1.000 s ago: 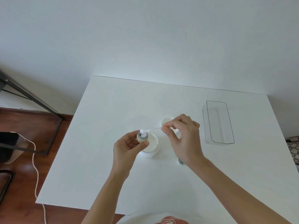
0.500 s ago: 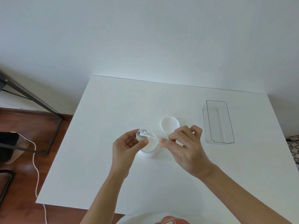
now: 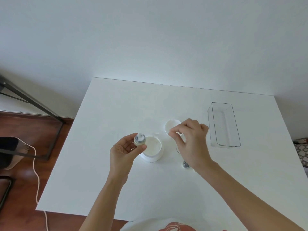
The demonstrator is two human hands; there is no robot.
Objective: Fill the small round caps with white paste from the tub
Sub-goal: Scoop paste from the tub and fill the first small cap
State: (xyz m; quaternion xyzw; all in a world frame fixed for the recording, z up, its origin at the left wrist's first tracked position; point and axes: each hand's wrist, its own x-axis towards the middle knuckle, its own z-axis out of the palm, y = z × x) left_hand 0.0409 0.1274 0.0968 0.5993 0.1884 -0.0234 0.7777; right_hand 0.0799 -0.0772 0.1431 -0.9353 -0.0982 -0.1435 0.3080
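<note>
My left hand (image 3: pixel 124 151) pinches a small round cap (image 3: pixel 139 139) between thumb and fingers, its mouth up, with white paste heaped in it. It hovers over the left rim of the open white tub (image 3: pixel 152 149), which stands on the white table (image 3: pixel 116 189). My right hand (image 3: pixel 190 144) is to the right of the tub, fingers pinched on a thin, blurred white spatula (image 3: pixel 162 133) whose tip points left. A second small cap (image 3: pixel 186 164) lies on the table beside my right wrist.
The tub's white lid (image 3: pixel 171 125) lies upside down behind my right hand. A clear plastic tray (image 3: pixel 224 125) stands at the right. A dark metal frame (image 3: pixel 33 100) and a white cord (image 3: pixel 35 164) are on the wooden floor at the left.
My right hand drew the spatula away from the cap, dipped toward the tub, then lifted back to the right. The left hand holds the cap almost still, paste now heaped in it.
</note>
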